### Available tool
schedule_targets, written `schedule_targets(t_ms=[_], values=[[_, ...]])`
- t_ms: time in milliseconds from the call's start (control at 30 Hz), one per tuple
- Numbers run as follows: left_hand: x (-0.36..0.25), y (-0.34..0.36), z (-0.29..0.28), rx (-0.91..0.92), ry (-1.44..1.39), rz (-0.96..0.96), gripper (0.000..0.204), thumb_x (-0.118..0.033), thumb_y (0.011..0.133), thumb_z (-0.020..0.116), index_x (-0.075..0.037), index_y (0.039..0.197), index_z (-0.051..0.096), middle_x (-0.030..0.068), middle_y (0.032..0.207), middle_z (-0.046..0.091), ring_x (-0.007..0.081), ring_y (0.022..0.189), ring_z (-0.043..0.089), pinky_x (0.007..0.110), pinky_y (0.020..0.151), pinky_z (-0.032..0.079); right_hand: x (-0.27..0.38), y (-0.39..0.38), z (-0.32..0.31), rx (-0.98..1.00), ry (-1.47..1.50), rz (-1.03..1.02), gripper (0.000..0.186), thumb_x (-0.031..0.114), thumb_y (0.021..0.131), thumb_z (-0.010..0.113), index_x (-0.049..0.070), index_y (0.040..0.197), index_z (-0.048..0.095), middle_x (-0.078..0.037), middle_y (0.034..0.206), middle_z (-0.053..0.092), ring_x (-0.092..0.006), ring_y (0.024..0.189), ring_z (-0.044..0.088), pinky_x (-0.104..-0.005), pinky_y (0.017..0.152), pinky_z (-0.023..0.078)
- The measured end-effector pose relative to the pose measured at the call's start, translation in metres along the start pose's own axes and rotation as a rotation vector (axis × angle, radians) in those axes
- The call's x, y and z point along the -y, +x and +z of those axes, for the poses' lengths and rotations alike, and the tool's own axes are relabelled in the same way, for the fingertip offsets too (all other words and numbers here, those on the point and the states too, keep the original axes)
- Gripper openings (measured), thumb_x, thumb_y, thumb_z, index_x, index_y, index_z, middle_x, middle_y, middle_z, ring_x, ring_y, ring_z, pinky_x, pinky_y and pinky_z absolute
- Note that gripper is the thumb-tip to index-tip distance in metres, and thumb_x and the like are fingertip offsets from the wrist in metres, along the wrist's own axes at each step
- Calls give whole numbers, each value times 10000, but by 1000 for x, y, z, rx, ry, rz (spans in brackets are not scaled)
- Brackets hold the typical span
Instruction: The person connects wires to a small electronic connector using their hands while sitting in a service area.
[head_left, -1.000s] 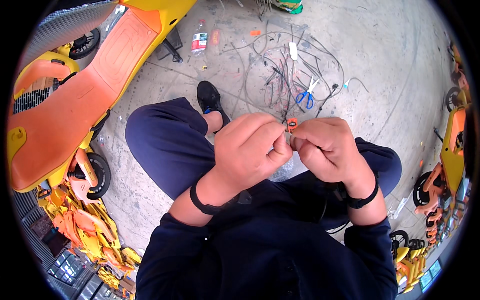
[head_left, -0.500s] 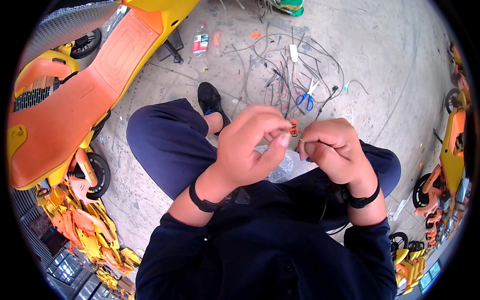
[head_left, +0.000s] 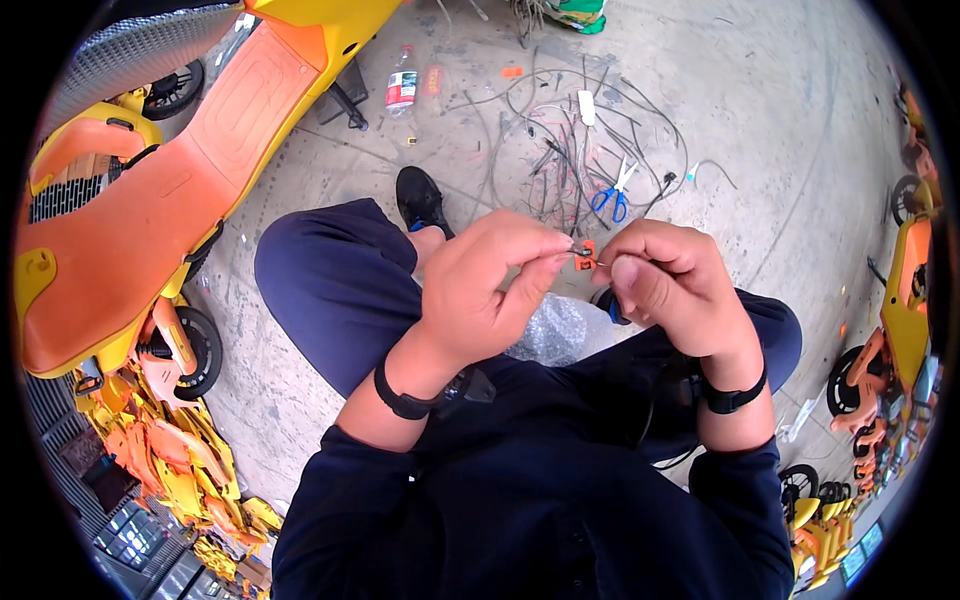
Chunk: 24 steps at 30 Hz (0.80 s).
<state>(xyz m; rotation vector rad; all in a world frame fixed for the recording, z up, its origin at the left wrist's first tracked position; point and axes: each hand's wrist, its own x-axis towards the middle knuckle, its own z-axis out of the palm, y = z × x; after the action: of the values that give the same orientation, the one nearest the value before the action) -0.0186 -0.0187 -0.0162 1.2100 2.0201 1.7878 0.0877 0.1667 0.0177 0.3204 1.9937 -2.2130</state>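
Note:
My left hand (head_left: 490,285) is closed, its thumb and forefinger brought together at a thin dark wire end (head_left: 579,252). Close by, my right hand (head_left: 672,285) is closed too, pinching a thin strand whose tip pokes out toward the left fingertips. A small orange piece with dark marks (head_left: 586,262) shows between the two hands; whether it is held or lies behind them I cannot tell. Below the hands, clear bubbly plastic (head_left: 556,328) lies between my legs. Blue-handled scissors (head_left: 611,203) rest on the floor beyond my right hand.
Tangled cables and cut wires (head_left: 570,150) spread over the concrete, with a white tag (head_left: 586,107) among them. A plastic bottle (head_left: 401,88) lies farther left. An orange-and-yellow scooter body (head_left: 225,130) stands at the left, and yellow parts (head_left: 165,455) are piled behind it.
My left thumb and forefinger have closed together near the wire. The right hand's fingers have shifted slightly, and its thumb now points more upward.

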Motion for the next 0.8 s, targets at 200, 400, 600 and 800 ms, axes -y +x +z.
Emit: schedule_targets(t_ms=[200,400,600,800], values=[[5,3,3,-54,251,310,193,14,787,695,-49,965,657,86,858,681,267,695,650,294,599,499,7,0,-12,149,200,199,136,106,948,610,-12,915,670,-26,765,630,-67,651,564,-201,590,439],[1,-2,8,47,-62,-50,174,-17,816,701,-19,984,655,87,849,669,181,676,649,253,586,479,2,0,6,-147,10,-35,116,90,942,619,-16,926,663,-16,751,623,-57,664,562,-206,581,435],[-4,3,6,55,79,7,175,-13,788,723,-24,960,692,85,771,660,169,644,644,248,547,477,2,1,-6,32,132,227,150,119,962,598,-13,947,667,-14,799,631,-50,700,544,-213,620,436],[-2,0,4,-54,282,220,241,32,722,732,-46,950,712,84,801,686,207,633,651,280,533,495,2,4,0,212,277,224,159,102,969,573,-11,982,686,-16,838,658,-60,838,559,-218,750,442]])
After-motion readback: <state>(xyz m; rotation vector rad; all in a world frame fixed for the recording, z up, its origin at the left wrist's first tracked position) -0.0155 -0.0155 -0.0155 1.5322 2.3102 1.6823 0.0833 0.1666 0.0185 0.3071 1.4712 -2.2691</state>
